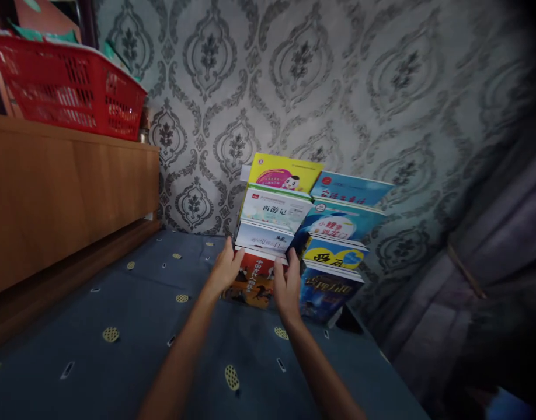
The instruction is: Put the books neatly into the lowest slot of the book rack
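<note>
Two columns of upright books stand in stepped rows against the wall. At the front of the left column is a red-and-brown book with a dark horse on its cover. My left hand grips its left edge, thumb at the upper corner and fingers along the side. At its right edge, my right hand holds on with the thumb on the cover. Behind it rise a pale blue-white book, a white book and a yellow book. Some fingertips are hidden.
The right column includes a dark blue book, a yellow-and-blue book and teal ones behind. A blue patterned cloth lies beneath. On the left a wooden cabinet carries a red basket. A curtain hangs right.
</note>
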Demonstrator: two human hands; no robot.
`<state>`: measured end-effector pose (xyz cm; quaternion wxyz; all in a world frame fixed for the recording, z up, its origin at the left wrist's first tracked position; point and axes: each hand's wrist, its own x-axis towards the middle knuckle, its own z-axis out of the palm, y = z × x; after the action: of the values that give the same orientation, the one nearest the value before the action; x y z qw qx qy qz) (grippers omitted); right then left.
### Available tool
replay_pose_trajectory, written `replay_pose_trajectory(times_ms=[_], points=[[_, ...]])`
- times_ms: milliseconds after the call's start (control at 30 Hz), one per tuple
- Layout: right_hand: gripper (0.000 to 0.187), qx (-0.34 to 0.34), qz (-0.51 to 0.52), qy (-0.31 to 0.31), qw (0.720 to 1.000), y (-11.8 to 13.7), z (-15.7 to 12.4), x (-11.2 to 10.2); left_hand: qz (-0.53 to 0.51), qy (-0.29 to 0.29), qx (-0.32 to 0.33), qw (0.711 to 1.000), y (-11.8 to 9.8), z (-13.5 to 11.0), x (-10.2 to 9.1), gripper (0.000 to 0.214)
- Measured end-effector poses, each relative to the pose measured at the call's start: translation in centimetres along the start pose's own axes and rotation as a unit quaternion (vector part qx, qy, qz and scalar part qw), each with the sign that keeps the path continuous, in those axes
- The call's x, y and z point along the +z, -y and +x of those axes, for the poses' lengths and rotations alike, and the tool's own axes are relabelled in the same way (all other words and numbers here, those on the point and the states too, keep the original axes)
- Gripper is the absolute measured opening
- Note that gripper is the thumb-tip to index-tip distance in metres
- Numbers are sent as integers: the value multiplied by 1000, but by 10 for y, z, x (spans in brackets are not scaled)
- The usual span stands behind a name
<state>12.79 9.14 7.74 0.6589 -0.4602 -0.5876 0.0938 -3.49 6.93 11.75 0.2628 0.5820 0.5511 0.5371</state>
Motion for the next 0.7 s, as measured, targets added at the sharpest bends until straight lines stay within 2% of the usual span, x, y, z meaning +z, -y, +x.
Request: replay_pose_trajectory(times_ms=[167, 300, 533, 700], points=[[70, 52, 30, 8, 998, -12, 3, 6, -3, -6, 45, 999, 14, 2, 12, 53], [68, 44, 39, -1, 998, -17, 1, 9, -1, -2, 86, 996, 18, 3, 12, 49], [65, 44, 53, -12, 998, -16, -1, 10, 2, 2, 103, 995, 28, 8, 11, 51], [63, 35, 63, -9, 997, -10, -1, 10, 20, 3, 103, 994, 27, 8, 8, 51]])
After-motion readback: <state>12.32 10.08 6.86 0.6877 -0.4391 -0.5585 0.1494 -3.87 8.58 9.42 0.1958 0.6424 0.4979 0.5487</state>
